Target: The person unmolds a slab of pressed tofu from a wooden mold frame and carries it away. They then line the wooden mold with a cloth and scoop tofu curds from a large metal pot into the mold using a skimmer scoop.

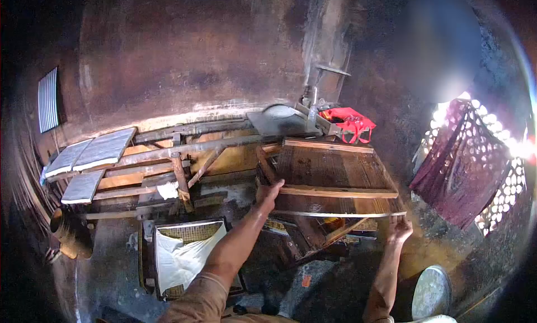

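A brown wooden board [335,170] with two lighter battens across it lies in front of me, over a wooden frame [335,233]. My left hand [269,195] is closed at its left edge, by the end of the near batten [341,192]; part of the fingers is hidden. At the near right corner, below the board's pale front edge [335,214], my right hand [399,229] is closed on the board with bent fingers. Both arms reach forward from the bottom of the view.
A tray with white cloth [187,256] sits low on the left. Grey slabs [103,149] rest on a timber rack behind it, near a brown pot [71,233]. Weighing scales [279,113] and a red bag [349,121] stand beyond the board. A dark red cloth [461,161] hangs right.
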A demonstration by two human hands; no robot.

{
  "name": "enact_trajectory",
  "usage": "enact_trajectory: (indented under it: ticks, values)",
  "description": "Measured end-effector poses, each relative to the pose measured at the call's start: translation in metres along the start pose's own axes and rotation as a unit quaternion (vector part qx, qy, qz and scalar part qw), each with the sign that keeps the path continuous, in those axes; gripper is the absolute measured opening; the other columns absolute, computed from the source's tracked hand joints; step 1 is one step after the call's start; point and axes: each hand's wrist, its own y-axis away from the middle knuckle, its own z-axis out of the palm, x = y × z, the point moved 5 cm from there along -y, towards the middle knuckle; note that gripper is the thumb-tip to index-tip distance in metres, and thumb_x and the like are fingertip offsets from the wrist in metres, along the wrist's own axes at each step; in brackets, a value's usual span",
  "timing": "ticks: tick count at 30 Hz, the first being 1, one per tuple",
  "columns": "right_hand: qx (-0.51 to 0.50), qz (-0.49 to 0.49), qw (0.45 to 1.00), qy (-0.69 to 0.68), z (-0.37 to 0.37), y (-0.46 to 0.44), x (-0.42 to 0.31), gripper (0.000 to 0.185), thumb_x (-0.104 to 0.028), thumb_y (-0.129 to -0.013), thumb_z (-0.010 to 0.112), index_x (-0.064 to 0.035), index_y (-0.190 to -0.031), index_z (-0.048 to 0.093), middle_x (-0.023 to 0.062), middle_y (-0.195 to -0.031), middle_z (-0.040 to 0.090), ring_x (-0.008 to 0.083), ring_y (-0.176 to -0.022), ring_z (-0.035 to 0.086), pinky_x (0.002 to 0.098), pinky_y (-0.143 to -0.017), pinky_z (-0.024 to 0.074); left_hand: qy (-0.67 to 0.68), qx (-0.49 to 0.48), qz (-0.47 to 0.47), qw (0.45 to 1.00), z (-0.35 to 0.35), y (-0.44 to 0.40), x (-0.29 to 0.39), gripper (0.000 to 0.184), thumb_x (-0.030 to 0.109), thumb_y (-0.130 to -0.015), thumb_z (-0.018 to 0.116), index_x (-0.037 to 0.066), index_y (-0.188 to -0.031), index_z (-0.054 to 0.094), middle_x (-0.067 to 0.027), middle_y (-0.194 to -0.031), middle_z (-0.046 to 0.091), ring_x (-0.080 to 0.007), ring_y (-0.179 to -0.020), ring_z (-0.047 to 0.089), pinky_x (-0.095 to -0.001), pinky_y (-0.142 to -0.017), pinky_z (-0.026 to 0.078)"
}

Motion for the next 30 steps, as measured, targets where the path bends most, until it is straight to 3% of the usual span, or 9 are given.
enact_trajectory:
  ticks: [7,13,15,17,18,19,20,26,30]
  values:
    - [0.175,0.04,0.978,0.105,-0.072,0.026,0.032,0.039,-0.023,-0.086,0.037,-0.0039,-0.118,0.049,0.0122,-0.114,0.055,0.0265,-0.104,0.052,0.041,-0.088,0.0413,0.04,-0.143,-0.027,0.989,-0.082,0.004,-0.004,0.06,0.044,-0.074,0.066,0.001,-0.112,0.049,-0.0107,-0.093,0.062,-0.0205,-0.077,0.061,-0.0339,-0.066,0.048]
    - [0.203,0.184,0.935,0.224,-0.113,0.195,0.151,0.037,-0.03,-0.089,0.039,-0.0024,-0.111,0.05,0.0132,-0.102,0.055,0.0272,-0.09,0.055,0.0365,-0.073,0.0465,-0.025,0.188,-0.166,0.968,-0.394,0.116,-0.189,0.026,0.023,-0.084,0.052,0.005,-0.102,0.057,-0.0058,-0.081,0.061,-0.0137,-0.064,0.059,-0.0238,-0.054,0.045]
    - [0.075,0.404,0.901,-0.138,-0.161,0.31,0.229,0.04,-0.033,-0.089,0.04,-0.0017,-0.113,0.049,0.0151,-0.104,0.053,0.0293,-0.092,0.054,0.0403,-0.075,0.0468,-0.086,0.247,-0.28,0.924,-0.477,0.181,-0.276,0.026,0.02,-0.083,0.05,0.004,-0.102,0.057,-0.0064,-0.077,0.06,-0.014,-0.06,0.057,-0.0251,-0.049,0.043]
    - [0.055,0.592,0.677,-0.433,-0.17,0.427,0.298,0.044,-0.036,-0.089,0.04,-0.0009,-0.114,0.048,0.0171,-0.105,0.051,0.0313,-0.095,0.053,0.0442,-0.077,0.0471,0.279,0.23,-0.143,0.921,-0.532,0.226,-0.365,0.026,0.02,-0.081,0.051,0.005,-0.101,0.058,-0.0066,-0.07,0.058,-0.014,-0.057,0.055,-0.0277,-0.045,0.042]
    - [0.066,0.623,0.779,-0.027,-0.158,0.452,0.335,0.041,-0.033,-0.087,0.046,-0.0014,-0.113,0.049,0.0164,-0.106,0.052,0.0305,-0.096,0.053,0.0439,-0.079,0.0458,0.284,0.246,-0.154,0.914,-0.545,0.24,-0.369,0.026,0.02,-0.081,0.051,0.005,-0.101,0.058,-0.0066,-0.07,0.058,-0.014,-0.057,0.055,-0.0277,-0.045,0.042]
    - [0.057,0.677,0.641,0.356,-0.141,0.48,0.359,0.038,-0.029,-0.085,0.052,-0.0019,-0.112,0.051,0.0156,-0.106,0.053,0.0297,-0.098,0.052,0.0437,-0.08,0.0445,0.04,0.256,-0.16,0.953,-0.55,0.248,-0.357,0.027,0.02,-0.079,0.053,0.003,-0.1,0.058,-0.0059,-0.067,0.056,-0.0139,-0.056,0.054,-0.0284,-0.045,0.043]
    - [-0.013,0.665,0.7,0.26,-0.149,0.51,0.403,0.038,-0.032,-0.086,0.052,-0.0017,-0.109,0.053,0.0156,-0.097,0.058,0.0294,-0.091,0.056,0.0417,-0.081,0.0462,-0.205,0.244,-0.162,0.934,-0.547,0.255,-0.344,0.028,0.019,-0.078,0.055,0.002,-0.099,0.058,-0.0053,-0.064,0.054,-0.0138,-0.055,0.054,-0.0291,-0.044,0.043]
    - [-0.482,0.468,0.496,0.55,0.005,0.514,0.695,0.037,-0.029,-0.087,0.05,-0.0008,-0.112,0.052,0.0104,-0.105,0.056,0.0246,-0.097,0.054,0.0336,-0.084,0.0432,-0.433,0.236,-0.036,0.869,-0.579,0.233,-0.371,0.043,0.018,-0.07,0.061,0.005,-0.109,0.051,-0.0134,-0.102,0.053,-0.0317,-0.095,0.05,-0.0446,-0.082,0.041]
    - [-0.476,0.468,0.525,0.529,0.01,0.507,0.84,0.043,-0.013,-0.079,0.061,-0.0028,-0.118,0.047,0.0137,-0.114,0.051,0.0255,-0.103,0.052,0.0353,-0.085,0.0437,-0.49,0.135,-0.166,0.845,-0.58,0.18,-0.364,0.061,0.023,-0.072,0.058,0.007,-0.126,0.036,-0.0166,-0.134,0.027,-0.0367,-0.124,0.025,-0.0516,-0.097,0.026]
